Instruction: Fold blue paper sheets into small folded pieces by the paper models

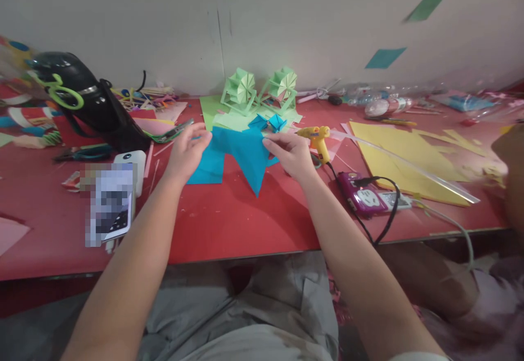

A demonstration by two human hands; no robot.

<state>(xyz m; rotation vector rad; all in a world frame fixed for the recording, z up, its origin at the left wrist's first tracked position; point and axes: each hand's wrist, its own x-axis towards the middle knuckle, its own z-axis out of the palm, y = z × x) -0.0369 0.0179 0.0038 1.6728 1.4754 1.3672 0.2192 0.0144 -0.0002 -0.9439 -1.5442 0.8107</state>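
Observation:
A sheet of blue paper [249,156] with a crease is held up over the red table, one pointed corner hanging down. My left hand [189,151] has its thumb and fingers closed at the sheet's upper left end. At the upper right end, my right hand [291,153] pinches the paper between thumb and fingers. Behind and to the left, more blue paper [207,171] lies flat on the table. Just beyond the held sheet sit small folded blue paper pieces [277,124].
Two green paper models [240,89] stand at the back. Right are a yellow glue gun [320,141], purple power socket [364,194] with cables, and yellow paper [403,159]. Left are a phone [112,200] and black bottle [88,96]. Another person's arm [510,170] shows at the right edge.

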